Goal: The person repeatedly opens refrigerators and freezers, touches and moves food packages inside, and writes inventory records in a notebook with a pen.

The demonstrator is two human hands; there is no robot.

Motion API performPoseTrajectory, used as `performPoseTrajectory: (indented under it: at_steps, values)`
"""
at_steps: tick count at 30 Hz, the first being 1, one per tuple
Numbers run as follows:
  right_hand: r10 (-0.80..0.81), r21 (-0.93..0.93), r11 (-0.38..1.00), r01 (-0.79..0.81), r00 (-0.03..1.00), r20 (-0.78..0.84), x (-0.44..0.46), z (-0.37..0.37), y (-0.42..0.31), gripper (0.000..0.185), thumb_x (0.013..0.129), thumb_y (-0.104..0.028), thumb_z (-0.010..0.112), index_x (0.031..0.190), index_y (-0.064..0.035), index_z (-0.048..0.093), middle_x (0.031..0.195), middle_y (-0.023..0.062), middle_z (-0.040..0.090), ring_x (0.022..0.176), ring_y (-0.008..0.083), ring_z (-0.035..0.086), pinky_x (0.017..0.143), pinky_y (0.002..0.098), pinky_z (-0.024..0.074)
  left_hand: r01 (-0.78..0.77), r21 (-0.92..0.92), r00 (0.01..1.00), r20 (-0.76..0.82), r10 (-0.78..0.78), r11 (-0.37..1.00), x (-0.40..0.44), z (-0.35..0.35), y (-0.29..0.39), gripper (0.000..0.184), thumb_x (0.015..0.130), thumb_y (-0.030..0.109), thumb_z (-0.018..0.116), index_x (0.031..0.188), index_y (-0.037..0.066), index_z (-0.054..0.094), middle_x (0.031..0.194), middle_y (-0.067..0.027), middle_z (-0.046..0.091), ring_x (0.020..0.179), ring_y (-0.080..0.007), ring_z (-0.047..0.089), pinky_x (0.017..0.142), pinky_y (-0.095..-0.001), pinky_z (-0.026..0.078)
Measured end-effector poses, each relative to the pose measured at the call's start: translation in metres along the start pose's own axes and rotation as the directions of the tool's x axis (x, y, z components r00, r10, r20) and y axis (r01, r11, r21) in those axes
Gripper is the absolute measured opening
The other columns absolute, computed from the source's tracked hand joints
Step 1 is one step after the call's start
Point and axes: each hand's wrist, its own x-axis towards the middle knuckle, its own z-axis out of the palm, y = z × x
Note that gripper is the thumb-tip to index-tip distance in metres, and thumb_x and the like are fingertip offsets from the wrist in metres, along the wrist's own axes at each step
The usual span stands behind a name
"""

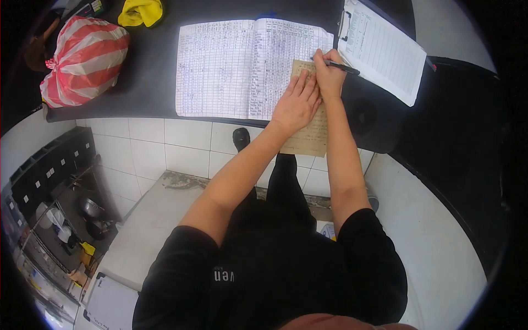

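Observation:
An open ledger book [214, 71] with handwritten, gridded pages lies on the black counter. Across its right page rests a brownish sheet of paper [303, 144] with handwriting, its lower end hanging past the counter's edge. My left hand [298, 103] lies flat on that sheet, fingers stretched out. Just right of it, my right hand [331, 76] grips a dark pen [347, 69], with the tip side near the top of the sheet and the ledger's right page. Whether the tip touches paper is too small to tell.
A clipboard [385, 55] with a lined form lies right of the ledger. A red-and-white striped plastic bag [91, 60] and a yellow cloth [141, 12] sit on the left. The counter [148, 82] curves round to the right. Shelves with a metal bowl [91, 208] stand lower left.

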Motion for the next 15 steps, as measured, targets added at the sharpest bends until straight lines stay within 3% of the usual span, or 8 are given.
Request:
performPoseTrajectory:
  at_steps: [15]
  values:
    - [-0.010,-0.077,0.997,0.009,1.000,-0.007,0.0015,0.0028,0.0026,0.031,0.083,-0.025,0.067,0.070,-0.0030,0.050,0.058,0.0088,0.052,0.054,0.0198,0.048,0.055,0.0356,0.0411,0.000,0.015,1.000,-0.018,0.000,1.000,0.0003,0.0025,-0.0002,0.044,0.097,0.032,0.050,0.129,0.002,0.056,0.139,-0.0172,0.049,0.136,-0.0361,0.038,0.114,-0.0466,0.029]
